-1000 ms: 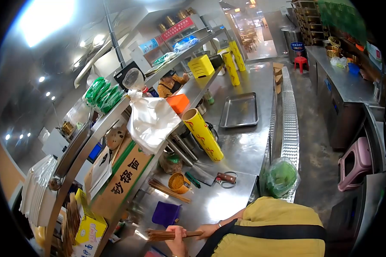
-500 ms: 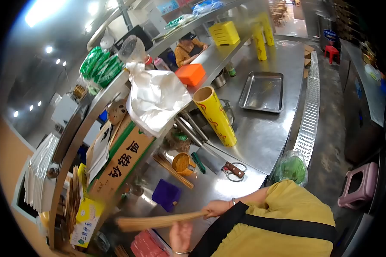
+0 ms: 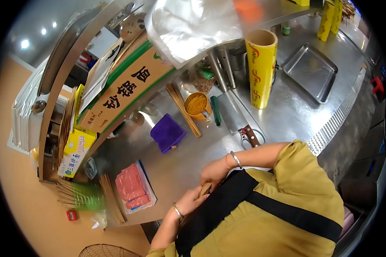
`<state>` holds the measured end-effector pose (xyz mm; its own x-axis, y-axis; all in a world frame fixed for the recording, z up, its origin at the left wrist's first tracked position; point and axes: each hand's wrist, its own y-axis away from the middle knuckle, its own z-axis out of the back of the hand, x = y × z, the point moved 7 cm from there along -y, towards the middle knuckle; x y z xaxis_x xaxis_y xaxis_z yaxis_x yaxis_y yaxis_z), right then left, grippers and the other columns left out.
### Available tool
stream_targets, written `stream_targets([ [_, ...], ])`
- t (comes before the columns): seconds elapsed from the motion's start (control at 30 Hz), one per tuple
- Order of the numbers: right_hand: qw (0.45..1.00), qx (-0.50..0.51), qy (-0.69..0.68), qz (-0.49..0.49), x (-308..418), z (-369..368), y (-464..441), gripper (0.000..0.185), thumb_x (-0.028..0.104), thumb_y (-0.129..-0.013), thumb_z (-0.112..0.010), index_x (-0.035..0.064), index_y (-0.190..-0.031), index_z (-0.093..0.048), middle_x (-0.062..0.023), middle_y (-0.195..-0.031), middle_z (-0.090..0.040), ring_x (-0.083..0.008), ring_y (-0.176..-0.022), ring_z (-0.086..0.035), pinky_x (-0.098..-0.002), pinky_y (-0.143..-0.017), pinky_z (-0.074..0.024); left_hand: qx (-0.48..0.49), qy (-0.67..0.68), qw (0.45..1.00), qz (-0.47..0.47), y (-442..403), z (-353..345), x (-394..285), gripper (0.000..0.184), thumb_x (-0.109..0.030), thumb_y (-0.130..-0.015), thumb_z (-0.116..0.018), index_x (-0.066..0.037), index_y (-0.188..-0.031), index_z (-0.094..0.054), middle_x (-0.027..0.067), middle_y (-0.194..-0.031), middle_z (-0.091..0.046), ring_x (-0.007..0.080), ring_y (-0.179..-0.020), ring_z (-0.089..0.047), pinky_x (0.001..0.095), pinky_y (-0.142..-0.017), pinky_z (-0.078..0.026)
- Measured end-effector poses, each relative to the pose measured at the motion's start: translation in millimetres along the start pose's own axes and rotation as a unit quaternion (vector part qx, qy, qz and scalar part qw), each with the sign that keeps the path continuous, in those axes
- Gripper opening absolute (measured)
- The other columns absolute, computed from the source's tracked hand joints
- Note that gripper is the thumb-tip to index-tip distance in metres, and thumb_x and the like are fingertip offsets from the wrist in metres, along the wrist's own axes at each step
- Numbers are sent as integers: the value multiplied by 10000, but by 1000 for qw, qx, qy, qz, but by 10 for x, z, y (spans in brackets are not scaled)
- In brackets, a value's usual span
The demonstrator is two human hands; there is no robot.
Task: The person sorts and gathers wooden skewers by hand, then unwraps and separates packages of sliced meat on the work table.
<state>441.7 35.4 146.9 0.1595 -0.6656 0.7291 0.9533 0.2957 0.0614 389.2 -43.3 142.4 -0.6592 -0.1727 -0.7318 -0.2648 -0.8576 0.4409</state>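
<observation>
Steel desk (image 3: pixel 167 180) spreads in front of me, a long cardboard carton (image 3: pixel 124 92) with big black characters slanting along its far left side. My yellow shirt (image 3: pixel 266 218) fills the near right, the black apron (image 3: pixel 223 201) running across it. Over to the right a shallow metal tray (image 3: pixel 312 72) lies flat on the steel, and near it a yellow roll (image 3: pixel 260 70) stands upright, its hollow top showing. Closer to me a cleaver (image 3: pixel 234 115) lies with its brown handle toward my right arm. I hold a bundle of sticks (image 3: pixel 205 188) close to the apron: my right hand (image 3: pixel 215 172) is closed round it and my left hand (image 3: pixel 190 200) grips it just beside, so only a short stretch shows between them. Some loose sticks (image 3: pixel 112 198) lie by the near left edge, just beside a pink packet (image 3: pixel 132 184); a second bunch (image 3: pixel 183 110) lies between the purple cloth (image 3: pixel 168 133) and an orange cup (image 3: pixel 197 116) of yellowish powder. Scissors (image 3: pixel 243 138) sit at the cleaver's handle, their loops showing either side of it. Smallest is a slim green thing (image 3: pixel 215 110), just right of the cup; I can't tell what it is.
</observation>
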Motion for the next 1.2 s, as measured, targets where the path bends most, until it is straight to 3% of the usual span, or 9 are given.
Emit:
stream_targets([
  [0.1, 946, 126, -297, 22, -57, 198, 24, 232, 264, -831, -646, 47, -903, -601, -42, -741, -609, -112, -635, -582, -244, -533, -466, -10, 262, 964, 43, 143, 11, 33, 184, -224, -920, -509, -42, -941, -489, 61, -688, -489, 138, -520, -449, 262, -491, -406],
  [0.2, 907, -158, -390, 8, -789, 1099, 56, 189, 247, -870, -599, 59, -891, -600, -32, -763, -618, -120, -650, -595, -236, -574, -491, -46, 576, 813, 75, 237, 12, 13, 186, -242, -923, -514, -61, -954, -490, -15, -664, -414, 59, -498, -363, 176, -449, -311],
  [0.23, 892, -295, -343, -18, -1222, 1378, 127, 143, 209, -860, -601, 70, -889, -598, -21, -749, -615, -99, -683, -600, -239, -580, -488, -84, 702, 708, 10, 247, 44, -17, 196, -258, -923, -519, -69, -964, -486, -44, -656, -376, 29, -492, -317, 145, -439, -260],
  [0.27, 876, -436, -185, -96, -1696, 1587, 242, 70, 132, -826, -589, 66, -843, -602, -59, -762, -631, -154, -687, -616, -273, -605, -492, -89, 703, 705, 12, 240, -19, 21, 196, -258, -923, -519, -69, -964, -486, -44, -656, -376, 29, -492, -317, 145, -439, -260],
  [0.33, 871, -397, 108, -268, -2029, 1852, 372, 55, 71, -765, -572, 50, -798, -610, -108, -791, -639, -244, -707, -618, -326, -650, -494, -116, 732, 671, -4, 161, -105, 146, 246, -289, -919, -524, -60, -990, -471, -47, -661, -359, 26, -492, -311, 156, -432, -260],
  [0.6, 871, -280, 218, -341, -2472, 1723, 116, 154, 109, -754, -557, 83, -856, -669, -131, -867, -653, -299, -861, -626, -402, -753, -500, -129, 711, 689, 54, 86, -141, 58, 214, -254, -930, -503, -58, -1014, -484, -44, -678, -387, 18, -528, -334, 149, -462, -275],
  [0.87, 845, -357, 217, -334, -2333, 1948, 337, 172, 149, -772, -525, 53, -775, -668, -175, -812, -647, -338, -787, -629, -421, -705, -503, -171, 666, 724, 44, 176, -104, 29, 232, -261, -937, -488, -46, -1019, -512, -30, -685, -413, 37, -533, -343, 162, -483, -283],
  [1.07, 822, -531, 29, -201, -2360, 2044, 593, 80, 57, -741, -579, -2, -726, -631, -156, -759, -647, -273, -692, -639, -370, -631, -505, -179, 656, 731, 55, 196, -114, -20, 219, -252, -928, -508, -51, -1018, -517, -29, -676, -417, 39, -532, -351, 172, -490, -292],
  [1.2, 767, -524, -301, -217, -2545, 1848, 751, 47, 21, -815, -544, 6, -830, -585, -81, -724, -629, -140, -606, -607, -253, -515, -475, -180, 648, 739, 46, 223, -120, -46, 192, -234, -919, -531, -61, -1001, -518, -29, -668, -418, 40, -532, -359, 175, -493, -294],
])
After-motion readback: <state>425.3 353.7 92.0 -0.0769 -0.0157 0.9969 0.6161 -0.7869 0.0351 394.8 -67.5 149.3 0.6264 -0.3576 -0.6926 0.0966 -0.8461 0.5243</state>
